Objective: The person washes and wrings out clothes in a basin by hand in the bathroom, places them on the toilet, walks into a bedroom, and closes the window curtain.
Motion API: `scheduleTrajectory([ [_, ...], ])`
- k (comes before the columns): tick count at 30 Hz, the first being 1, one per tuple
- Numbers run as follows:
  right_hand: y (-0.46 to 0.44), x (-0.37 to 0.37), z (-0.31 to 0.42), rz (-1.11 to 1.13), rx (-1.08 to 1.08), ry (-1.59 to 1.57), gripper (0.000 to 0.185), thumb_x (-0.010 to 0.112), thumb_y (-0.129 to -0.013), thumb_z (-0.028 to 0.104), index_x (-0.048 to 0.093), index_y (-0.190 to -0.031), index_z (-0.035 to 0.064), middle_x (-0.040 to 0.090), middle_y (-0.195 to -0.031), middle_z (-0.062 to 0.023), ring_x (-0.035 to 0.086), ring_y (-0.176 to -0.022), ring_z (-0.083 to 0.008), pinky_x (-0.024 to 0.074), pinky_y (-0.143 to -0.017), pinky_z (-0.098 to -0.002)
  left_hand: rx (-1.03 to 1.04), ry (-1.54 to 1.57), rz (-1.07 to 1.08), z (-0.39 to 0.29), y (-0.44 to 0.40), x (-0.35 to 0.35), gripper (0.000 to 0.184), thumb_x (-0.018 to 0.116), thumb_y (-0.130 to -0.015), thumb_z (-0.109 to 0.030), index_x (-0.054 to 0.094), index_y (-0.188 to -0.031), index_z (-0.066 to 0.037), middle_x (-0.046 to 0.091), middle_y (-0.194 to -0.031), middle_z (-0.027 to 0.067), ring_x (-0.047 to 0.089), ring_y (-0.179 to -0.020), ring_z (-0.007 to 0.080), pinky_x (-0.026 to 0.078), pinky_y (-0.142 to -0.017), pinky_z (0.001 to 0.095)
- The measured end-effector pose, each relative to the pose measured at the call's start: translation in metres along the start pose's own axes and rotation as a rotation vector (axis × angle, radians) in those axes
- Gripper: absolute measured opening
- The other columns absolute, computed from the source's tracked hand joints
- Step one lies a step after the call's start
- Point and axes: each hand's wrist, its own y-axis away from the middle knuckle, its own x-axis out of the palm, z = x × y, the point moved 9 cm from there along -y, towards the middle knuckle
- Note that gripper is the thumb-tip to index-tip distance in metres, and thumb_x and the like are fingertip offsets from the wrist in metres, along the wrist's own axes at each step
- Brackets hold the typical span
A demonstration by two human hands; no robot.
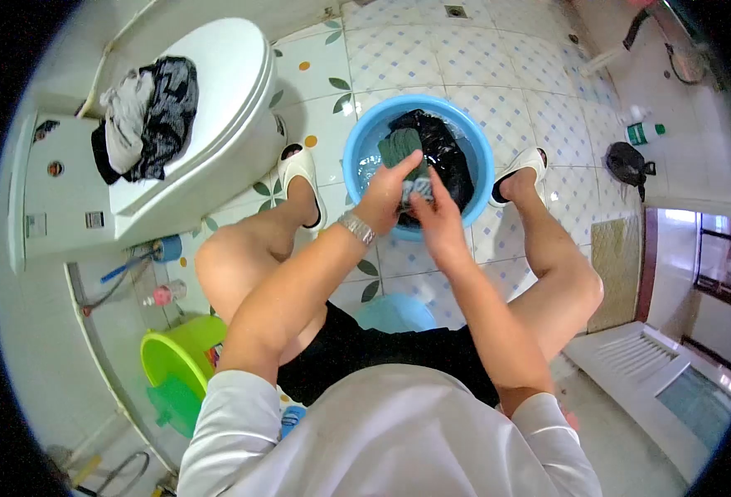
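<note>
Over on the far left, the white toilet has its lid down, and a heap of grey and black clothes lies across the back of it. Below that, near the wall, I see a small pink bottle and a lime-green bucket. Next comes the left foot in a white slipper, flat on the tiles. The person sits with knees apart, a metal watch on the left wrist. The left hand is curled around a dark green cloth, thumb laid on top, over the blue basin. A black cloth lies in the basin's water, beneath and beside the green one. The right hand is close against the left, fingers bent and pinching the lower, greyish end of the same green cloth; exactly how its fingertips sit I can't tell. To the right of the basin stands the other slipper. Farther right, a black bag sits by the wall, with a green and white bottle just beyond it.
</note>
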Motion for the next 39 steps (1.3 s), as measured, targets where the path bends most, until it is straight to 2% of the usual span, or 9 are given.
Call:
scheduleTrajectory([
  [5,-0.001,-0.008,-0.016,-0.063,-0.061,-0.163,0.045,0.061,-0.089,0.007,0.051,-0.132,-0.0011,0.065,-0.112,-0.0143,0.063,-0.092,-0.019,0.05,-0.084,-0.0312,-0.148,0.027,0.104,0.018,0.016,0.004,0.032,0.061,-0.093,-0.039,0.058,-0.113,-0.013,0.065,-0.11,0.0056,0.061,-0.103,0.018,0.05,-0.088,0.0366],
  [11,0.025,0.0,0.011,-0.063,-0.519,0.733,0.044,0.063,-0.083,0.012,0.057,-0.125,-0.0006,0.056,-0.123,-0.018,0.052,-0.118,-0.0306,0.0404,-0.099,-0.0415,-0.142,0.131,0.007,0.045,0.02,-0.002,0.032,0.06,-0.095,-0.031,0.057,-0.12,-0.011,0.063,-0.12,0.0075,0.059,-0.111,0.0206,0.048,-0.096,0.0395],
  [20,0.001,-0.058,-0.005,-0.1,-0.352,0.262,0.058,0.065,-0.077,0.004,0.051,-0.133,0.0034,0.041,-0.145,-0.0187,0.041,-0.131,-0.0373,0.0366,-0.108,-0.0416,-0.071,-0.2,-0.064,0.018,0.006,-0.025,0.014,0.064,-0.09,-0.017,0.063,-0.098,-0.005,0.068,-0.088,0.0067,0.064,-0.072,0.0168,0.052,-0.063,0.0302],
  [22,0.005,-0.045,0.05,-0.124,-0.667,0.773,0.064,0.067,-0.075,0.004,0.05,-0.136,0.0082,0.044,-0.142,-0.0186,0.045,-0.129,-0.036,0.0372,-0.108,-0.0421,-0.183,-0.272,-0.009,0.019,0.014,-0.015,0.009,0.063,-0.089,-0.014,0.06,-0.089,-0.006,0.061,-0.076,0.0028,0.058,-0.061,0.0132,0.046,-0.053,0.0272],
  [28,-0.003,0.001,0.098,0.339,-1.188,1.025,0.051,0.063,-0.078,0.011,0.056,-0.128,0.014,0.056,-0.126,-0.0161,0.056,-0.116,-0.0322,0.0495,-0.093,-0.0418,-0.427,-0.613,0.292,0.01,0.038,0.03,0.015,0.065,-0.088,-0.019,0.057,-0.082,-0.007,0.055,-0.07,0.0016,0.053,-0.057,0.012,0.038,-0.048,0.0251],
  [31,-0.024,0.012,0.079,0.665,-0.93,1.205,0.039,0.061,-0.079,0.015,0.06,-0.118,0.0117,0.065,-0.109,-0.0128,0.065,-0.099,-0.031,0.0551,-0.075,-0.0443,-0.49,-0.858,0.395,0.011,0.032,0.032,0.022,0.067,-0.085,-0.024,0.058,-0.081,-0.005,0.057,-0.071,0.0014,0.054,-0.057,0.0133,0.042,-0.054,0.0279],
  [32,-0.028,0.012,0.086,0.577,-1.004,1.185,0.028,0.064,-0.077,0.019,0.064,-0.104,0.0098,0.069,-0.091,-0.0132,0.069,-0.081,-0.0317,0.0554,-0.066,-0.0459,-0.263,-1.055,0.394,-0.002,0.023,0.036,0.024,0.068,-0.083,-0.026,0.059,-0.084,-0.004,0.059,-0.072,0.0047,0.057,-0.058,0.0172,0.044,-0.056,0.0315],
  [36,-0.05,0.011,0.052,0.612,-0.697,1.319,0.019,0.063,-0.076,0.02,0.067,-0.089,0.0068,0.069,-0.084,-0.0164,0.069,-0.077,-0.0338,0.0551,-0.068,-0.0463,0.285,-1.753,0.17,-0.038,0.004,0.034,0.029,0.069,-0.077,-0.028,0.061,-0.094,-0.006,0.066,-0.077,0.016,0.065,-0.065,0.0318,0.051,-0.064,0.0429],
  [39,-0.062,0.01,0.022,0.562,-0.512,1.2,0.017,0.061,-0.073,0.019,0.067,-0.076,0.0041,0.067,-0.075,-0.0192,0.068,-0.072,-0.0363,0.0546,-0.068,-0.0458,0.359,-2.093,0.188,-0.038,0.002,0.043,0.028,0.066,-0.077,-0.022,0.059,-0.102,-0.01,0.066,-0.078,0.0186,0.066,-0.074,0.0357,0.052,-0.065,0.0476],
])
